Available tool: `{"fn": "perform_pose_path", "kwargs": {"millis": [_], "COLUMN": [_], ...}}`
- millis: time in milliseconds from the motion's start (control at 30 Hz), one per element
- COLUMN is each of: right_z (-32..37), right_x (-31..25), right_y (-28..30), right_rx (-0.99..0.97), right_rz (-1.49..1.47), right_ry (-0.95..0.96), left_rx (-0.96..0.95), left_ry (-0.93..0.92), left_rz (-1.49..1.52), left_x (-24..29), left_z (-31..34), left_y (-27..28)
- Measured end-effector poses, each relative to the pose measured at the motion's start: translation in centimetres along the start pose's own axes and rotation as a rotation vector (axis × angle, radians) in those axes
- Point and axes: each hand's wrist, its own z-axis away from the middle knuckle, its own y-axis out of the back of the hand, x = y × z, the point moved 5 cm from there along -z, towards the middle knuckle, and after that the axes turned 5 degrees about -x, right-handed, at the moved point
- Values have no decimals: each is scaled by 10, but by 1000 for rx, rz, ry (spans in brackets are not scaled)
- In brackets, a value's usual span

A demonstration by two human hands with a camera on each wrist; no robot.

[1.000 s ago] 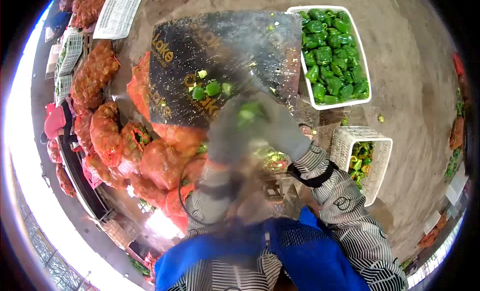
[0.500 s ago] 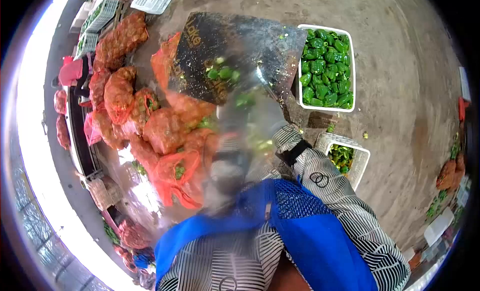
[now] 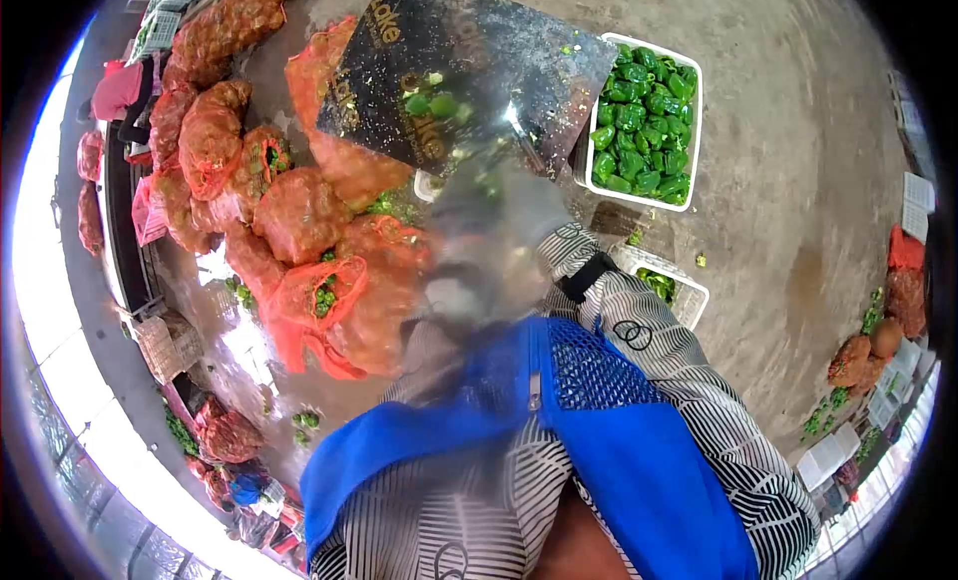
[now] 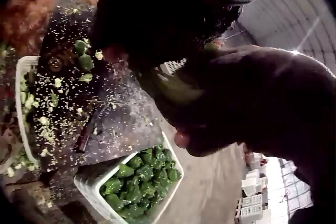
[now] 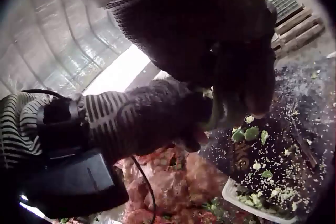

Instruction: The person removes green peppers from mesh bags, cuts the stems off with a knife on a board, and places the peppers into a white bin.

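Observation:
Both gloved hands are close together at the near edge of the dark board [image 3: 469, 51], blurred in the head view. My left hand [image 3: 464, 216] and right hand [image 3: 539, 201] have a green pepper [image 3: 489, 181] between them. In the right wrist view, the right hand's [image 5: 226, 40] fingers curl round the pepper [image 5: 216, 109], with the left hand [image 5: 176, 116] against its other side. Much of the pepper is hidden in shadow. On the board lie a knife [image 4: 86, 132], several green pieces [image 4: 85, 62] and scattered pale seeds.
A white crate of green peppers [image 3: 694, 131] stands right of the board, with a smaller crate [image 3: 689, 301] nearer me. Red net sacks [image 3: 299, 216] fill the left side. A white tub [image 4: 25, 124] of pale scraps sits by the board's near edge.
The head view has shifted and turned. Both hands have drawn back from over the board toward the body, with the pepper still between them, and the knife on the board has come into sight.

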Motion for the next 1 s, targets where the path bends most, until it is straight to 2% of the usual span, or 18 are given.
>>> {"fn": "perform_pose_path", "kwargs": {"millis": [67, 133, 167, 233, 300, 333, 367, 433, 500, 533, 567, 633, 700, 733, 800, 833, 933, 1000], "right_z": [5, 0, -1, 19, 23, 19, 16, 27, 8, 6, 1, -9, -30, -41, -59, -69, -102, -127], "right_x": [-6, 2, 6, 1, 5, 22, 34, 24, 42, 48, 55, 71, 105, 122, 165, 193, 317, 405], "right_y": [-2, 6, 9, 29, 40, 14, -17, -1, -7, -11, -10, -17, -45, -56, -65, -67, -53, -20], "right_rx": [-14, -32, -57, 21, 54, 97, 388, 664, 60, -135, -85, -5, -58, -88, -89, -48, 241, 491], "right_rz": [-130, -216, -303, -530, -632, -640, -240, 206, -259, -401, -378, -331, -433, -500, -579, -593, -531, -436], "right_ry": [34, 10, -2, -121, -287, -315, -70, 141, -86, -177, -123, -2, -38, -70, -146, -206, -454, -539], "left_rx": [49, 18, -16, -176, -126, -178, -298, -560, -614, -524, -420, -559, -580, -448, -201, -131, -105, 101], "left_ry": [-19, 28, 12, 34, 0, -30, -39, 92, 30, -198, -402, -218, -94, -296, -72, -124, 551, 673], "left_rz": [-134, 16, 337, -194, -81, 164, 505, 1141, 1068, 746, 419, 660, 583, 146, 586, 531, 1449, 1572], "left_x": [-70, -110, -150, -149, -148, -133, -102, -42, -8, -15, -9, -10, -7, 3, -34, -26, 1, -25], "left_z": [-43, -57, -68, -48, -50, -52, -55, -44, -38, -53, -58, -65, -88, -94, -125, -126, -141, -168], "left_y": [-35, -28, -37, -9, -10, -14, -26, -41, -41, -65, -71, -100, -122, -126, -176, -174, -160, -171]}}
